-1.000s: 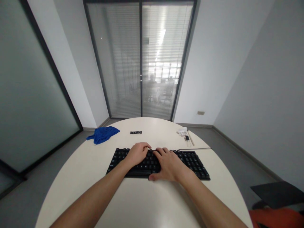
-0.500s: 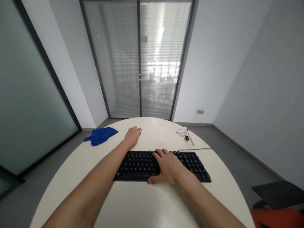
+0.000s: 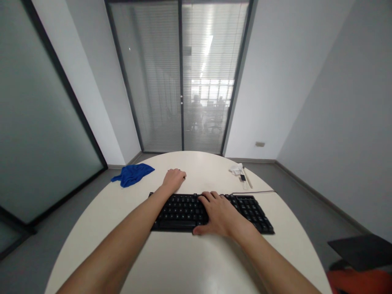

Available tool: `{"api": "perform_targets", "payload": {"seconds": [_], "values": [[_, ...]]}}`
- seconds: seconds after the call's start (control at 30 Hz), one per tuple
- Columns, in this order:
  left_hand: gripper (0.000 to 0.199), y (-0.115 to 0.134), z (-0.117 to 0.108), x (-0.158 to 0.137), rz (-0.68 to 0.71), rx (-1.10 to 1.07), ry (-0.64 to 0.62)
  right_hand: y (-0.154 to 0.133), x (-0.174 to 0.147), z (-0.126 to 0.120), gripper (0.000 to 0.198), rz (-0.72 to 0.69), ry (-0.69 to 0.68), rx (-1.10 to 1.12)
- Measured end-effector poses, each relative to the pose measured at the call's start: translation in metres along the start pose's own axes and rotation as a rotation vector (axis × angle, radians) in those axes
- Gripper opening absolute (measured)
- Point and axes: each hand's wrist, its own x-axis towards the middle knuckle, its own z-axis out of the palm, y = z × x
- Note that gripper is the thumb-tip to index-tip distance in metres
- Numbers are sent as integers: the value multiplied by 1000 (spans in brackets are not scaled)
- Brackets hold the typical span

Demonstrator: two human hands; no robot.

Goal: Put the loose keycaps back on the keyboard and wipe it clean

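Two hands at centre, one left hand (image 3: pixel 174 180) and one right hand (image 3: pixel 221 214); one black keyboard (image 3: pixel 183 212) below them; one blue cloth (image 3: pixel 134 174) at centre left; one black cable (image 3: pixel 259 192), one pale stick (image 3: pixel 247 179) and one crumpled white item (image 3: pixel 236 169) right of centre.

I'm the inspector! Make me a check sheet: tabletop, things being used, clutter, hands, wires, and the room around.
Surface: pale table, rounded far edge.
Things in use: black keyboard, partly covered by the right hand; small dark bits by the left hand.
Clutter: blue cloth left; crumpled white item, small black item, pale stick right.
Hands: right spread on keyboard; left curled, grip unclear.
Cables: one thin cable behind keyboard's right end.
Surroundings: glass panels with blinds, grey wall, red item lower right.
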Motion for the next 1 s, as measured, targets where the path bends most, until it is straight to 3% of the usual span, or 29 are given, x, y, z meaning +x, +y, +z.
{"api": "perform_targets", "payload": {"seconds": [0.27,0.43,0.53,1.0], "values": [[23,25,-17,-47,-50,-168,13,5,2,7,113,-22,33,8],[20,30,-13,-71,-95,-622,127,9,4,11,118,-63,62,18],[21,28,-7,-77,-51,-752,148,10,4,11,114,-74,55,23],[22,29,-4,-79,11,-697,75,14,5,12,110,-99,63,44]]}}
